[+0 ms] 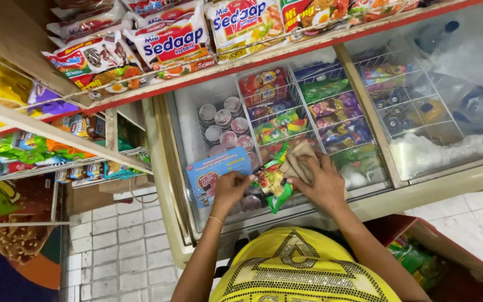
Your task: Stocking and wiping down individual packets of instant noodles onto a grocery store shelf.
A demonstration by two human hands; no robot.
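Both hands are down over the open chest freezer (166, 145), the pale metal cabinet with wire baskets inside. The left hand (229, 189) has its fingers curled in and pinched on the near edge of a glossy red-and-green plastic snack wrapper (271, 184), which sits just above the freezer's front compartment, between the two hands. The right hand (324, 180) is spread over the wrapper's far end, fingers fairly wide, pressing on a crumpled tan paper-like packet (300, 161) lying against it. Whether those fingers actually close underneath, I can't tell from here.

That wrapper looks light and soft; it buckles where it's gripped, and the film is shiny, so I'd judge it slippery, more so if frost has got on it. Whatever's frozen inside could be stiff and liable to snap, so the crimped end seams look like the safest places to hold, not the middle.

Just beside the left hand, a flat light-blue printed card (218, 170) leans at the freezer's edge. Behind it stand small round pink-lidded cups (226, 126) in rows, and further back wire baskets of bright ice-cream packets (331, 106). Overhead, a red-edged shelf (286, 49) carries instant noodle packs (174, 42). A brown cardboard box (448, 251) sits open on the tiled floor at the right.
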